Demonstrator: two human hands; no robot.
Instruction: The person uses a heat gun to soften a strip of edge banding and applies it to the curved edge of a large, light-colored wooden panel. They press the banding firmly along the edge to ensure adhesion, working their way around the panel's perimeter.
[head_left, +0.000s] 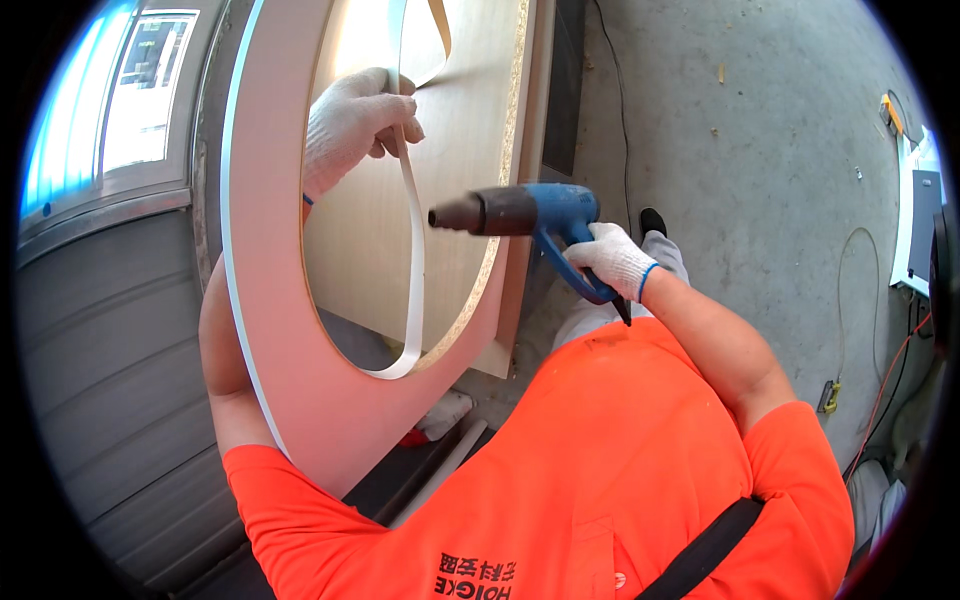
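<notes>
We find the white strip (pixel 417 250) inside the oval cut-out (pixel 490 265) of the pinkish panel (pixel 350 425), pinched by the gloved left hand (pixel 358 122). We advise holding it taut and warming it evenly with the heat gun (pixel 540 210), gripped in the right hand (pixel 612 260).

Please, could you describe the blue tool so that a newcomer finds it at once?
Start from the large pale panel with a rounded cutout. At the cutout's right side, the right hand grips a heat gun, nozzle pointing left. Its blue body and dark tapered nozzle set it apart from the white strip in the left hand.
</notes>
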